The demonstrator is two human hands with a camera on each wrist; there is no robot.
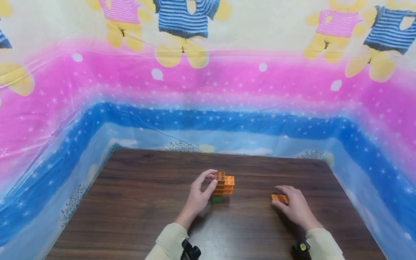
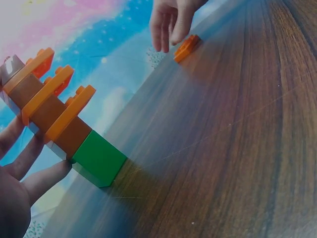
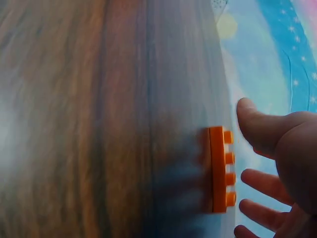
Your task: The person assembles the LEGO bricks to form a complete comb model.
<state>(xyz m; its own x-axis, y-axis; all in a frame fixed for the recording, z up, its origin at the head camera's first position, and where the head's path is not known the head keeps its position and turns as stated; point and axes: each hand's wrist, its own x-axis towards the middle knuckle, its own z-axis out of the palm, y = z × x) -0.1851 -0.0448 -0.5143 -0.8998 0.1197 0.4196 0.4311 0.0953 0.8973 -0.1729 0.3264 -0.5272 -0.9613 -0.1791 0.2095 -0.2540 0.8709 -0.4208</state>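
Note:
A tower of toy building bricks (image 1: pixel 220 186) stands upright on the table, with a green brick (image 2: pixel 100 158) at its base. Above that, brown blocks alternate with thin orange bricks (image 2: pixel 72 113) that jut out to one side. My left hand (image 1: pixel 199 189) grips the tower from its left, thumb on the near side and fingertips along the far side. Over to the right, a studded orange brick (image 3: pixel 218 169) lies on the table. My right hand (image 1: pixel 297 206) hovers close over this brick, thumb and fingers spread apart around it.
The dark wood-grain table (image 1: pixel 136 202) has its far edge behind the tower. A patterned cloth (image 1: pixel 208 86) in pink, blue and cream hangs around the back and sides. Dark wrist cameras (image 1: pixel 190 250) are strapped at both sleeves.

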